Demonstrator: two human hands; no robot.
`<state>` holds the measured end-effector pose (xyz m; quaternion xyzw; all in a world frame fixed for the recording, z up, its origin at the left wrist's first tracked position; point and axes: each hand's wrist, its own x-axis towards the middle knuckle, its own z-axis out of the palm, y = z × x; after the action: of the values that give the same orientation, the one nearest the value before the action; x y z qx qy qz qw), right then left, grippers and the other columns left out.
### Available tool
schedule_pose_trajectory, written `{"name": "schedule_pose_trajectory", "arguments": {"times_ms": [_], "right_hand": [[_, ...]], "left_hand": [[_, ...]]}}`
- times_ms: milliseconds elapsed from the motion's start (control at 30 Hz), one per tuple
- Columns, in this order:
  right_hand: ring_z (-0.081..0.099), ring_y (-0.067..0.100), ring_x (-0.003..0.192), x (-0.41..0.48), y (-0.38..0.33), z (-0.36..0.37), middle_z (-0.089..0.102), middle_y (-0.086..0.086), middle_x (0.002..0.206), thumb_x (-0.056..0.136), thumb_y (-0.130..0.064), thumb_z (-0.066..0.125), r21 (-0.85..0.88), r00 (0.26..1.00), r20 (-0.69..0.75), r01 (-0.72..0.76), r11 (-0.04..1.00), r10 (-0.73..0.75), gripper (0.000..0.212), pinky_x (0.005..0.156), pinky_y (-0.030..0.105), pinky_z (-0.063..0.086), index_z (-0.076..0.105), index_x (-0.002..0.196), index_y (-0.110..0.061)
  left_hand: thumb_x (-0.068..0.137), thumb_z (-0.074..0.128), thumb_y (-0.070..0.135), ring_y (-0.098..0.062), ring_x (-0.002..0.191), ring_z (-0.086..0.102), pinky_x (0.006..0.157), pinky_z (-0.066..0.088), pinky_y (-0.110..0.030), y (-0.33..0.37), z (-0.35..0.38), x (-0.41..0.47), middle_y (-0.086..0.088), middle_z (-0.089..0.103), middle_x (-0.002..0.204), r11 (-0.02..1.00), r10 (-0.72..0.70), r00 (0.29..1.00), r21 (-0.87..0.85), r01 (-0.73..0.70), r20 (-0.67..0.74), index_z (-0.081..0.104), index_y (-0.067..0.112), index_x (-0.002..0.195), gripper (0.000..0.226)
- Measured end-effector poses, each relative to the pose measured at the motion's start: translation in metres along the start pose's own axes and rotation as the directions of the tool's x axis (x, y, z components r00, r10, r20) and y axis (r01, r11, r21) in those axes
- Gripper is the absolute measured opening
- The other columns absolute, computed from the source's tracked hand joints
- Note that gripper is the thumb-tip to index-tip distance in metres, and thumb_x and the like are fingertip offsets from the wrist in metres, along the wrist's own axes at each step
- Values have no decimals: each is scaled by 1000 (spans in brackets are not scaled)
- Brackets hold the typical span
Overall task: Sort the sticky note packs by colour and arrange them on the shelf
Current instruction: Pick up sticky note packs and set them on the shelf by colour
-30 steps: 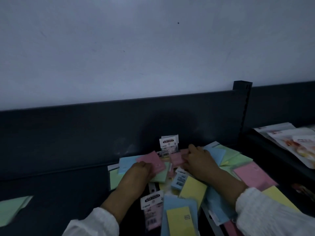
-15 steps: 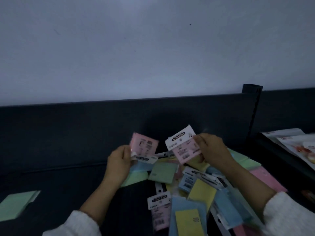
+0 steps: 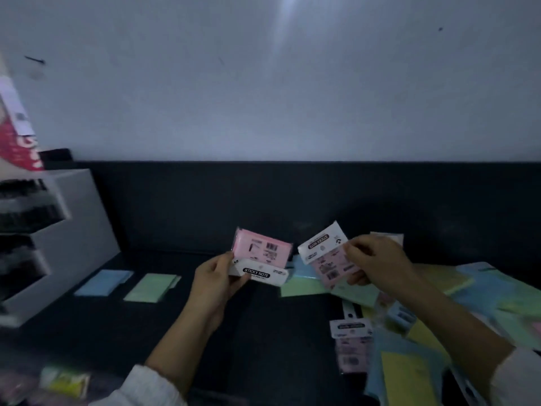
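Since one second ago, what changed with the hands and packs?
Both hands lifted out of the pile, each taking one pack: left hand grips a pink pack, right hand pinches a second pink pack. The rest of the pile stayed on the shelf.

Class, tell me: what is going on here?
A person is sorting sticky note packs on a dark shelf. The left hand holds a pink pack, and the right hand holds a second pink pack. Blue packs and green packs lie side by side at left; a mixed pile lies at right.
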<state>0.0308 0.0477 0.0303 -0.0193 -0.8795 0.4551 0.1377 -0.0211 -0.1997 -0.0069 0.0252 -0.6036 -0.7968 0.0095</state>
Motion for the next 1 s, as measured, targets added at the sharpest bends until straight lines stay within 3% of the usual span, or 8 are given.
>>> {"name": "schedule_pose_trajectory", "arguments": {"times_ms": [200, 367, 533, 633, 767, 867, 933, 1000], "right_hand": [[64, 11, 72, 7, -23, 55, 68, -6, 79, 93, -26, 51, -252, 968, 210, 188, 949, -136, 17, 69, 31, 53, 68, 90, -23], [61, 11, 72, 12, -44, 107, 68, -2, 83, 93, -34, 52, -405, 951, 243, 279, 870, -192, 22, 67, 30, 50, 67, 91, -18], [62, 13, 83, 25, -59, 156, 68, -2, 93, 93, -30, 52, -398, 934, 268, 331, 855, -237, 16, 78, 35, 52, 64, 99, -21], [59, 10, 90, 33, -62, 180, 65, -3, 100, 92, -19, 54, -378, 918, 342, 328, 866, -199, 12, 84, 30, 49, 62, 100, -19], [56, 0, 101, 33, -51, 199, 62, -10, 111, 89, 1, 51, -383, 907, 419, 226, 896, -50, 29, 92, 17, 46, 63, 96, -25], [44, -2, 115, 34, -48, 201, 50, -12, 124, 80, 18, 41, -404, 938, 343, 101, 909, 48, 53, 92, 1, 32, 60, 83, -32], [43, 0, 118, 33, -53, 206, 50, -10, 126, 82, 14, 45, -364, 965, 246, 6, 931, 90, 48, 97, 9, 30, 62, 92, -31], [48, 6, 118, 30, -61, 215, 52, -8, 126, 87, -10, 60, -393, 966, 222, -38, 919, 135, 32, 99, 16, 35, 60, 115, -25]], "left_hand": [[97, 43, 16, -26, 101, 63, 72, 58, -24, 22, -59, -9, -19, 67, 104, 996, 81, 988, -32, -86, -134, 64, 0, 92, 27], [97, 44, 19, -24, 92, 63, 64, 58, -20, 35, -109, -2, -18, 66, 98, 991, 112, 965, -50, -127, -238, 62, 2, 86, 27], [96, 47, 19, -22, 85, 63, 58, 56, -18, 48, -159, 24, -15, 67, 95, 984, 149, 946, -48, -170, -289, 63, 4, 82, 26], [96, 46, 19, -21, 87, 63, 59, 56, -18, 59, -185, 44, -13, 66, 97, 985, 144, 953, -58, -165, -268, 62, 5, 85, 24], [97, 44, 20, -20, 90, 64, 59, 56, -16, 69, -213, 72, -12, 66, 98, 987, 134, 974, -61, -147, -184, 63, 6, 89, 24], [97, 44, 19, -20, 91, 64, 61, 56, -15, 71, -222, 93, -15, 67, 99, 986, 142, 984, -70, -149, -105, 63, 4, 87, 26], [97, 44, 19, -22, 95, 64, 62, 56, -15, 71, -225, 104, -15, 67, 99, 989, 126, 991, -65, -129, -50, 64, 4, 87, 27], [97, 43, 20, -23, 96, 63, 62, 56, -16, 70, -226, 114, -15, 67, 100, 992, 104, 995, -70, -104, -13, 63, 4, 85, 28]]}}
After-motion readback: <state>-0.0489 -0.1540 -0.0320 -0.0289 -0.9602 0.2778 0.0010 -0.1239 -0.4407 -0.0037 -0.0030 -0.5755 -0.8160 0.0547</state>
